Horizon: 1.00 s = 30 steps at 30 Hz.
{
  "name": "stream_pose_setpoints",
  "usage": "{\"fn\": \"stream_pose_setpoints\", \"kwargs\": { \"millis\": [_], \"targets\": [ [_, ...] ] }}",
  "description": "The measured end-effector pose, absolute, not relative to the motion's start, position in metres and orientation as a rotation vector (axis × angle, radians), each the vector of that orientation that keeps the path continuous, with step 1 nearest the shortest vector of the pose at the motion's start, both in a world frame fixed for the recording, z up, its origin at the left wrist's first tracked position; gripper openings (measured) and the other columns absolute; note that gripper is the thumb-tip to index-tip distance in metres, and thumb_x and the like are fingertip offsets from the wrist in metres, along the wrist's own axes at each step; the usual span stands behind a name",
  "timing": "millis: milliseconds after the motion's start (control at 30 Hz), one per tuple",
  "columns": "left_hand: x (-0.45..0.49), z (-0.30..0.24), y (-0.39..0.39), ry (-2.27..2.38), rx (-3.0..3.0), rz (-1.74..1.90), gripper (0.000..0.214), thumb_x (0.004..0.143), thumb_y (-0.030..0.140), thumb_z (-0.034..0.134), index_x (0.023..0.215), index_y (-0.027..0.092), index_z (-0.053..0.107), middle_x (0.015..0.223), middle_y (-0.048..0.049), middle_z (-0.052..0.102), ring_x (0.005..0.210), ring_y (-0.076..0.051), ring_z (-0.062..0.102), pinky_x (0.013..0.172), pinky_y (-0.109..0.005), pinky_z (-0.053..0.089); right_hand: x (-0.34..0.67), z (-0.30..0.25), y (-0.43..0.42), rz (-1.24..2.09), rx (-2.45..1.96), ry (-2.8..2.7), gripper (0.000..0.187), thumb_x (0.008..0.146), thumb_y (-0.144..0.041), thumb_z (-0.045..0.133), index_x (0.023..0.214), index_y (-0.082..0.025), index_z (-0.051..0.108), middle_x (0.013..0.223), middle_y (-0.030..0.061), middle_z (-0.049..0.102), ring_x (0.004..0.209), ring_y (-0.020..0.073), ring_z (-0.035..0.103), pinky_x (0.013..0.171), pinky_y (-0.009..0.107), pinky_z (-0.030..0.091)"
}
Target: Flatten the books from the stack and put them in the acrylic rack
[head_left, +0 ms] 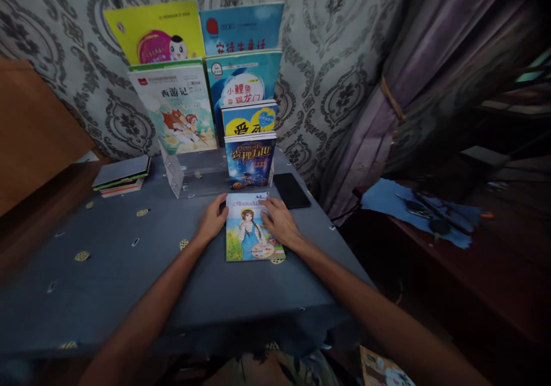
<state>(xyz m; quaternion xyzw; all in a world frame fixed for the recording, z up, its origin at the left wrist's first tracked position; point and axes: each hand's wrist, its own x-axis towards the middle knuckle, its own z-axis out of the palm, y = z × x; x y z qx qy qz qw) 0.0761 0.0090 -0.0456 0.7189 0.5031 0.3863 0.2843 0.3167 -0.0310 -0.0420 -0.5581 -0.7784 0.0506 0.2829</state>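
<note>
A small paperback book [241, 248] lies face up on the cloth-covered table, its cover showing a braided figure in a striped top and blue overalls. My left hand [212, 221] grips its upper left edge, thumb and fingers curled at the corner. Across the upper right of the cover rests my right hand [282, 224], fingers spread and lying on it. Just behind, a dark blue book [250, 159] stands upright at the front of a rack column, before a yellow-and-blue book [247, 121]. A black phone-like slab [293, 190] lies beyond my right hand.
A clear rack [173, 174] also holds a white picture book [176, 110], a yellow book [157, 27] and blue books [243, 79]. A stack of thin books [121, 174] lies on the table [103, 283] at left. A blue cloth with glasses [430, 211] sits at right, near a curtain [413, 88].
</note>
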Motion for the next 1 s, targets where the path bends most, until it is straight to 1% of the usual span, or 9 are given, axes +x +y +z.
{"fn": "stream_pose_setpoints", "kwargs": {
  "millis": [67,167,400,467,533,600,700,833,1000],
  "targets": [
    [0.078,-0.047,0.012,1.276,1.659,1.100,0.052,0.089,0.019,0.053,0.141,0.019,0.048,0.139,-0.0137,0.063,0.126,-0.025,0.062,0.104,-0.044,0.053,0.317,-0.042,-0.031,0.155,-1.477,-2.061,0.042,0.095,-0.021,0.046,0.132,-0.013,0.063,0.136,0.0185,0.059,0.126,0.0300,0.055,0.109,0.047,0.046],
    [0.084,-0.046,0.011,1.230,1.273,1.116,0.053,0.088,0.022,0.059,0.140,0.020,0.047,0.135,-0.0144,0.065,0.112,-0.024,0.070,0.091,-0.039,0.060,0.317,-0.042,-0.031,0.190,-1.427,-2.038,0.040,0.094,-0.021,0.046,0.128,-0.012,0.065,0.137,0.0192,0.058,0.127,0.0308,0.054,0.110,0.049,0.044],
    [0.088,-0.028,0.004,0.883,0.850,1.084,0.024,0.081,0.018,0.072,0.104,0.011,0.068,0.096,-0.0117,0.078,0.087,-0.024,0.076,0.080,-0.034,0.064,0.317,-0.047,-0.027,0.420,-1.238,-1.782,0.041,0.091,-0.027,0.051,0.130,-0.018,0.060,0.135,0.0151,0.060,0.126,0.0292,0.058,0.109,0.050,0.046],
    [0.085,-0.024,0.004,0.835,0.782,1.149,0.023,0.078,0.017,0.077,0.099,0.011,0.069,0.092,-0.0105,0.079,0.084,-0.023,0.077,0.080,-0.033,0.064,0.316,-0.047,-0.024,0.601,-1.198,-1.625,0.044,0.089,-0.035,0.056,0.129,-0.018,0.058,0.122,0.0145,0.067,0.110,0.0289,0.065,0.096,0.048,0.053],
    [0.082,-0.020,0.006,0.800,0.733,1.225,0.023,0.076,0.017,0.080,0.095,0.011,0.070,0.089,-0.0094,0.079,0.082,-0.022,0.076,0.081,-0.032,0.063,0.315,-0.045,-0.021,0.863,-1.144,-1.488,0.042,0.086,-0.046,0.061,0.117,-0.018,0.062,0.098,0.0099,0.073,0.086,0.0255,0.069,0.077,0.041,0.057],
    [0.080,-0.017,0.006,0.770,0.713,1.288,0.022,0.075,0.019,0.082,0.092,0.011,0.071,0.086,-0.0082,0.079,0.081,-0.021,0.076,0.080,-0.030,0.062,0.314,-0.038,-0.021,1.106,-1.079,-1.403,0.040,0.082,-0.054,0.066,0.099,-0.018,0.065,0.075,0.0035,0.070,0.064,0.0194,0.063,0.061,0.032,0.051],
    [0.078,-0.007,0.004,0.734,0.750,1.359,0.026,0.074,0.026,0.085,0.093,0.013,0.072,0.087,-0.0067,0.079,0.086,-0.021,0.076,0.082,-0.030,0.062,0.312,-0.020,-0.026,1.245,-0.991,-1.362,0.041,0.078,-0.059,0.071,0.084,-0.019,0.065,0.062,-0.0019,0.063,0.052,0.0126,0.052,0.050,0.024,0.039],
    [0.075,0.016,-0.001,0.657,0.858,1.514,0.037,0.073,0.039,0.086,0.100,0.018,0.074,0.099,-0.0052,0.079,0.101,-0.024,0.074,0.091,-0.032,0.060,0.304,0.009,-0.032,1.099,-0.876,-1.436,0.036,0.082,-0.055,0.069,0.087,-0.019,0.067,0.073,0.0010,0.068,0.062,0.0151,0.057,0.052,0.024,0.041],
    [0.072,0.027,0.000,0.659,0.947,1.680,0.044,0.078,0.057,0.077,0.101,0.019,0.074,0.105,-0.0051,0.079,0.116,-0.024,0.068,0.100,-0.033,0.056,0.291,0.022,-0.037,0.796,-0.861,-1.557,0.029,0.091,-0.046,0.061,0.098,-0.020,0.071,0.091,0.0052,0.073,0.070,0.0184,0.063,0.056,0.027,0.049]
  ]
}}
